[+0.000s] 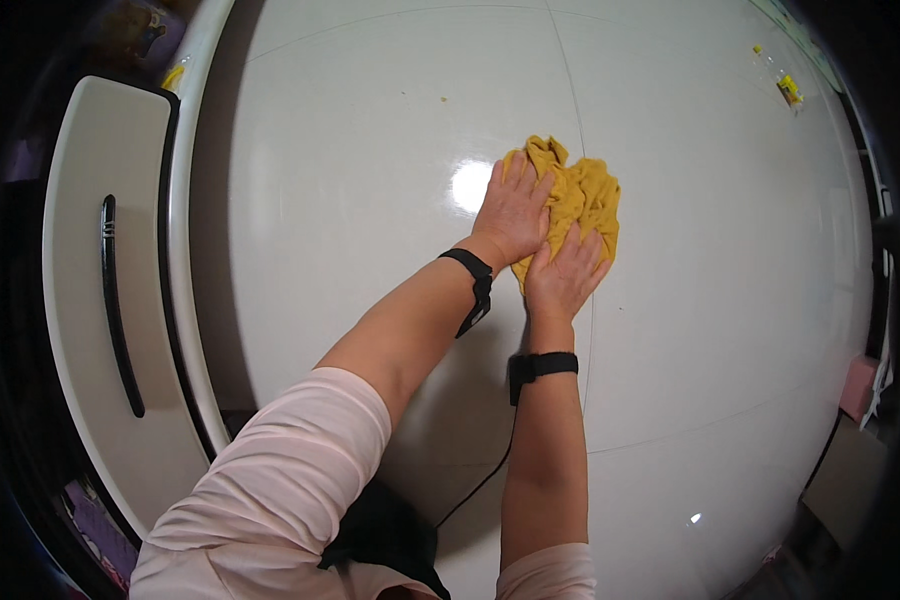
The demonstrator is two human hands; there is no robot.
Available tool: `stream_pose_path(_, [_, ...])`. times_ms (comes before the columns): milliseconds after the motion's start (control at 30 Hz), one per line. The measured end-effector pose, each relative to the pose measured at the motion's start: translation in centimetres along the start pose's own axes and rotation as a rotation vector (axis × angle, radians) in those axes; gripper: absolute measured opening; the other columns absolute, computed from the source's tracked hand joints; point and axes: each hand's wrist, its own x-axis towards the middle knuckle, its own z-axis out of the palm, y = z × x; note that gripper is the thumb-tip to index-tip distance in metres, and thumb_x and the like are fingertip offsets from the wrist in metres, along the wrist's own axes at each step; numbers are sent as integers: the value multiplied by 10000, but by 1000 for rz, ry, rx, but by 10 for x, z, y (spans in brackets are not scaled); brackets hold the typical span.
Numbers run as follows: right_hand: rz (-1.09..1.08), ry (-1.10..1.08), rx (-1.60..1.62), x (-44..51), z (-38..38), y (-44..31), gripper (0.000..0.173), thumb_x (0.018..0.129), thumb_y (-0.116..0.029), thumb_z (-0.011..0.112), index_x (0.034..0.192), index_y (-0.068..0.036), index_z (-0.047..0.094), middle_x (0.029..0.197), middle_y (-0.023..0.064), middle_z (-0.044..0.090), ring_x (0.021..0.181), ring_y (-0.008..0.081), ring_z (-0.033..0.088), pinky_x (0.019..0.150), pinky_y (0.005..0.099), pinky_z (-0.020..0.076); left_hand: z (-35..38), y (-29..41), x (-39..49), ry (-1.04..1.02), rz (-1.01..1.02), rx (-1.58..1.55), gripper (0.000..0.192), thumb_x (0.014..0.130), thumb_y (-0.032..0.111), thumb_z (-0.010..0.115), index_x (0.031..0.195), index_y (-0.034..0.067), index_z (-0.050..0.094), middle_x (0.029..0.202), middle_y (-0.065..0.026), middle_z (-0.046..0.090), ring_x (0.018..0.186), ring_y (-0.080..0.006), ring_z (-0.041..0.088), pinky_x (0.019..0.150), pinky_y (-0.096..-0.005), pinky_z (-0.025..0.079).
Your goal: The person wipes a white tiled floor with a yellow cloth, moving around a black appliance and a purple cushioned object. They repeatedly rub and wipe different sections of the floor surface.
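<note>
A crumpled mustard-yellow cloth [596,191] lies bunched on the white tiled floor [360,187], across a tile joint. My left hand [514,210] presses flat on the cloth's left edge, fingers stretched out and slightly spread. Just right of it and nearer to me, my right hand [566,277] rests palm down on the cloth's near part, fingers spread. Neither hand is curled around the cloth. Black bands are strapped on both wrists, the left wristband [472,281] and the right wristband [544,367].
To the left stands a cream drawer front [112,300] with a long black handle [120,315]. A clear plastic bottle [787,86] with a yellow label lies at far right. Small crumbs [443,99] dot the floor beyond the cloth. A thin black cable [480,484] runs beside my right forearm. A pink block-like object [859,386] is at the right edge.
</note>
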Motion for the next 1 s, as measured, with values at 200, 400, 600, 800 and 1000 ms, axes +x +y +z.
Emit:
stream_pose_path(200, [43, 62, -39, -40, -2, 3, 546, 824, -274, 606, 1293, -31, 466, 1361, 257, 392, 1327, 406, 291, 1059, 612, 201, -5, 4, -12, -25, 102, -61, 510, 855, 253, 546, 1322, 57, 480, 1344, -193, 441, 1344, -371, 302, 1118, -503, 185])
stream_pose_path(400, [42, -44, 21, -135, -17, -4, 598, 804, -276, 611, 1309, -23, 414, 1350, 279, 379, 1309, 446, 296, 1058, 641, 187, -20, 8, -120, -167, 156, -108, 557, 835, 256, 567, 1323, 15, 452, 1309, -220, 450, 1344, -412, 284, 1111, -547, 178])
stream_pose_path(600, [77, -386, 107, -261, -71, -6, 598, 809, -297, 590, 1295, -5, 401, 1320, 292, 382, 1307, 457, 286, 1063, 656, 159, -66, 27, -246, -463, 200, -89, 656, 829, 336, 604, 1362, 14, 396, 1315, -269, 401, 1349, -477, 221, 1109, -579, 152])
stream_pose_path(800, [66, -158, -34, -241, -57, 24, 591, 857, -319, 539, 1327, 1, 378, 1337, 302, 359, 1306, 470, 278, 1054, 678, 145, -39, 55, -192, -460, 299, -161, 676, 769, 284, 641, 1345, 10, 417, 1291, -274, 415, 1325, -478, 259, 1086, -598, 189])
stream_pose_path(1000, [167, 8, -70, -103, -42, 99, 582, 816, -306, 607, 1296, -43, 409, 1317, 262, 394, 1302, 436, 306, 1011, 705, 164, 27, 106, -59, -166, 357, -130, 642, 777, 299, 637, 1326, 23, 452, 1281, -244, 452, 1301, -439, 326, 1076, -568, 237])
